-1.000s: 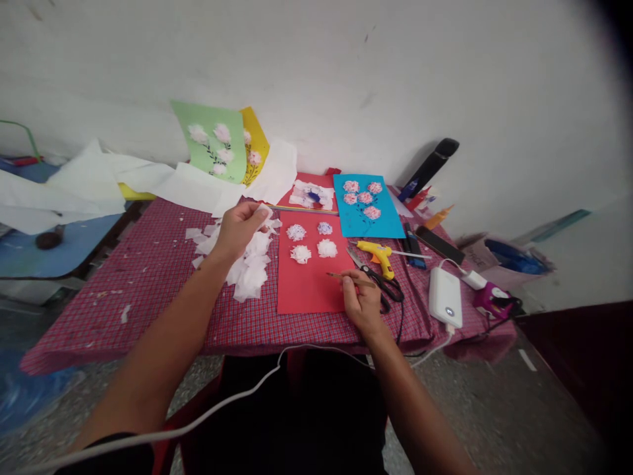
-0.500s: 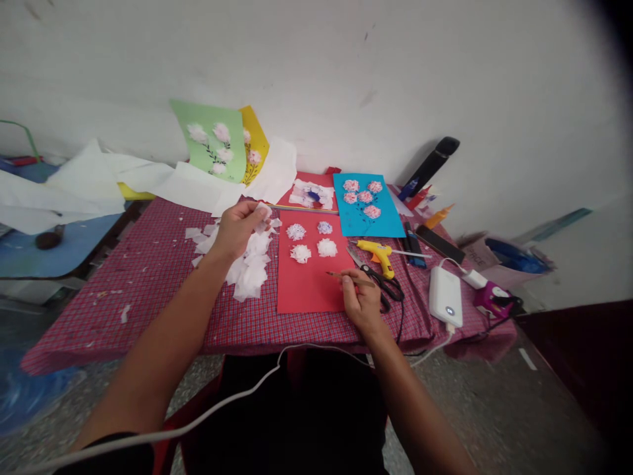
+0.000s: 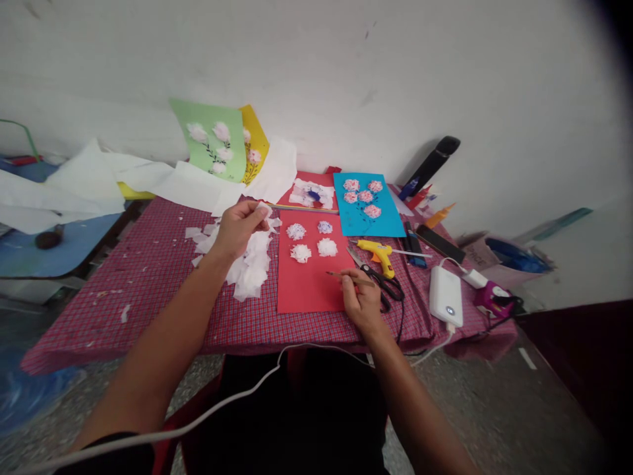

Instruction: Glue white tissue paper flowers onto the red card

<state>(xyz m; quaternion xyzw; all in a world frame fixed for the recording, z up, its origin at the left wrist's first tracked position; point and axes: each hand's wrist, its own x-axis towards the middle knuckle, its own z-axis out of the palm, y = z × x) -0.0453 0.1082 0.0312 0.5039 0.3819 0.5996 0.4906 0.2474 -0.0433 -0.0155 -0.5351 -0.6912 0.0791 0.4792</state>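
My left hand (image 3: pixel 240 229) pinches a piece of white tissue paper (image 3: pixel 263 210) above a loose pile of white tissue squares (image 3: pixel 250 270). My right hand (image 3: pixel 362 302) grips a thin wooden stick or brush handle (image 3: pixel 349 278), its tip pointing left over a red card (image 3: pixel 309 287). Several white and blue-tinted tissue paper flowers (image 3: pixel 300 253) sit on that card's upper half. Black-handled scissors (image 3: pixel 380 282) lie just beyond my right hand, with a yellow glue gun (image 3: pixel 378 255) behind them.
A blue card with pink flowers (image 3: pixel 368 204) lies behind the red card, on a red checked tablecloth (image 3: pixel 148 290). A white power bank (image 3: pixel 446 297) stands right. Green and yellow flower cards (image 3: pixel 210 142) lean on the wall. Large tissue sheets (image 3: pixel 74 188) hang left.
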